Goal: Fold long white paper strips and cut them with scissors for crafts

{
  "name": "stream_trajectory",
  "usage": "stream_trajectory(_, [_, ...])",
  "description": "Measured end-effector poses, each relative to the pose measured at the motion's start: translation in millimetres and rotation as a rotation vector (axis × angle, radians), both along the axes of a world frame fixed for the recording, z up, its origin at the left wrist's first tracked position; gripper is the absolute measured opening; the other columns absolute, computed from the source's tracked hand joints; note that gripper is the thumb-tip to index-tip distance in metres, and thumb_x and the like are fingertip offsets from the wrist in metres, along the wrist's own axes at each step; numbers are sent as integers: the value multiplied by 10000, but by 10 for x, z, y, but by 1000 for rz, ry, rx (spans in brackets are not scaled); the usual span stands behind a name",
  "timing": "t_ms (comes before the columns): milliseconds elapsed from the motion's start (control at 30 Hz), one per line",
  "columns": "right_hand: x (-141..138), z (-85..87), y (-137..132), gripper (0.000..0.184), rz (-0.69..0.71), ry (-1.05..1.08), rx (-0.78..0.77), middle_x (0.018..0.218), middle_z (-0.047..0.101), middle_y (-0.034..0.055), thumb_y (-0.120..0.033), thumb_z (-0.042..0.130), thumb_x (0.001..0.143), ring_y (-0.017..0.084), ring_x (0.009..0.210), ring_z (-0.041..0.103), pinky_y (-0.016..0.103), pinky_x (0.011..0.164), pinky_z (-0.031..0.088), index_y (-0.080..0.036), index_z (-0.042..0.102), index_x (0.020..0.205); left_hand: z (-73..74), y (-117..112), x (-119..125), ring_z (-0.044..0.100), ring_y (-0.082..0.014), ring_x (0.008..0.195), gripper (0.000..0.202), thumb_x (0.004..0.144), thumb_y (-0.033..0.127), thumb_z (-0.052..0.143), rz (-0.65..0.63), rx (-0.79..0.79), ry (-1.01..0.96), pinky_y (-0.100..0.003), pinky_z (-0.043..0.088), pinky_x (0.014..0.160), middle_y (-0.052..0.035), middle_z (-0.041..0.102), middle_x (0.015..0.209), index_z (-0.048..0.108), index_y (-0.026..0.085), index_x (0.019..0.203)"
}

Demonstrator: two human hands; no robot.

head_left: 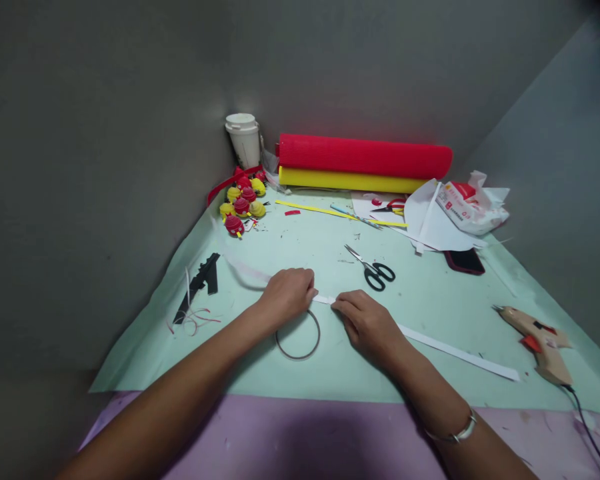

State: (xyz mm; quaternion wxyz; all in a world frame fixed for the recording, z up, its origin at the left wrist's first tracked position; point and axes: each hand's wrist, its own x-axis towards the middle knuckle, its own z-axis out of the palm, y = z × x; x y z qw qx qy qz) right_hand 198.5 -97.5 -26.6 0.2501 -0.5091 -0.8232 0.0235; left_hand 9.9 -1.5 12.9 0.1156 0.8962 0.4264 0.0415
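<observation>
A white paper strip [323, 300] spans the short gap between my hands, low over the mat. My left hand [290, 293] is closed on it, and a blurred length of strip curls out beyond that hand to the left. My right hand [364, 323] pinches the strip's other side with bent fingers. From under my right wrist, a white length [460, 352] runs out to the right; whether it is the same piece is hidden. A thin grey-brown ring [297, 359] lies just below my left hand. Black-handled scissors [373, 270] lie open beyond my right hand.
A glue gun [540, 343] with a cord lies at right. Black scraps [199, 290] lie left. Behind are red and yellow ladybird-like pieces [241, 205], a white cup [244, 140], a red roll [365, 155], a yellow roll [350, 180], a tissue pack [467, 207] and a phone [464, 261].
</observation>
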Motion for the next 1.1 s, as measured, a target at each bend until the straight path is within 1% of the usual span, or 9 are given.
stream_trajectory(67, [2,3,5,326,2,-1,-2,1035,659,102,-25,456,860,222,974,581,352,781,524,-181,618,1096,-3,-15,5,570,-227,856,78,855,249,559,-37,100,-37,-339,401,747,-64,634,892,613,196,840])
stream_trajectory(133, [4,2,7,329,4,5,3,1039,661,102,-21,455,859,220,976,584,352,789,526,-180,617,1098,-20,-43,10,543,-240,906,72,857,244,563,-58,184,-60,-360,394,791,-75,608,928,615,193,855])
stream_trajectory(200, [7,-4,4,327,10,10,14,1040,663,103,-28,454,865,220,978,587,354,789,528,-185,616,1101,-49,-79,10,533,-237,900,81,877,226,534,-72,204,-63,-363,392,792,-76,599,922,607,192,868])
stream_trajectory(333, [11,-16,-7,317,4,9,16,1049,664,104,-45,454,878,222,984,588,358,791,528,-190,615,1109,-113,-129,-31,541,-207,819,111,900,188,477,-93,93,-106,-331,403,739,-53,611,862,584,194,873])
stream_trajectory(467, [11,-26,-16,332,-9,2,3,1060,663,102,-26,460,862,225,990,582,361,801,526,-182,615,1111,-124,-112,-110,547,-190,843,107,883,171,485,-141,-11,-206,-303,421,747,-37,615,879,587,202,895])
stream_trajectory(600, [11,-33,-15,333,-12,6,7,1053,667,101,-29,465,858,222,991,586,359,796,526,-189,622,1104,-101,-59,-149,558,-189,892,95,855,210,563,-174,-86,-230,-296,428,778,-39,617,925,615,208,934])
stream_trajectory(733, [2,-23,-18,331,-14,15,21,1045,666,100,-30,464,858,221,979,589,356,787,523,-191,628,1096,-102,1,-123,573,-189,880,104,838,268,611,-165,-153,-214,-284,422,744,-30,621,910,632,214,924])
stream_trajectory(900, [-21,-12,-51,316,-51,1,21,1025,660,102,-38,468,855,225,934,573,356,769,501,-182,630,1084,-121,39,-51,576,-174,810,126,819,327,644,-124,-164,-193,-263,391,658,-3,616,852,632,224,892])
stream_trajectory(1100, [-44,18,-103,238,-120,-26,28,924,642,95,-66,478,868,219,864,549,335,719,459,-164,641,1011,-115,8,37,577,-178,788,145,819,338,640,-54,-141,-173,-267,387,638,-6,630,854,622,223,905])
